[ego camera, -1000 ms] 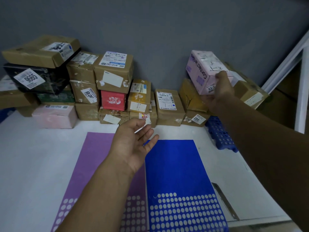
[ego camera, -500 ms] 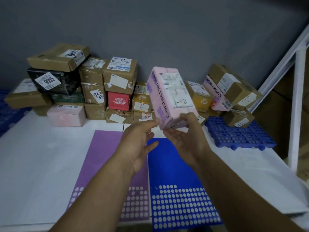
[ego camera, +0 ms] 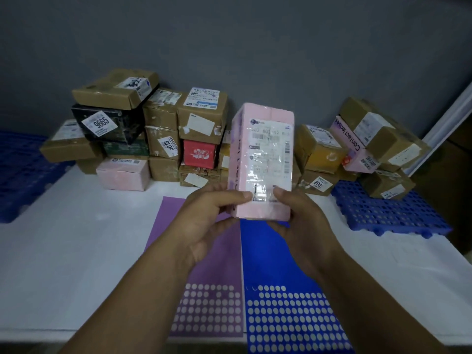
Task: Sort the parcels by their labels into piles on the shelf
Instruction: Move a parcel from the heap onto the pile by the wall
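A pink parcel (ego camera: 263,154) with a white shipping label under clear tape stands upright in mid-air above the white shelf (ego camera: 76,238), label facing me. My left hand (ego camera: 204,218) grips its lower left edge, thumb on the front. My right hand (ego camera: 298,221) grips its lower right edge, thumb on the label. Behind it, a stack of brown, black, red and pink parcels (ego camera: 158,139) lines the grey wall on the left. A looser heap of brown, yellow and pink parcels (ego camera: 357,149) lies on the right.
A purple sheet (ego camera: 204,272) and a blue sheet (ego camera: 275,267), both with white dots, lie flat on the shelf under my hands. A blue perforated plastic pallet (ego camera: 388,215) sits at the right under the heap, another (ego camera: 20,172) at the far left. A white post (ego camera: 449,116) rises at the right.
My right hand brought the pink parcel from the right heap to the centre. My left hand rose and took hold too, and the parcel turned upright with its label toward me.
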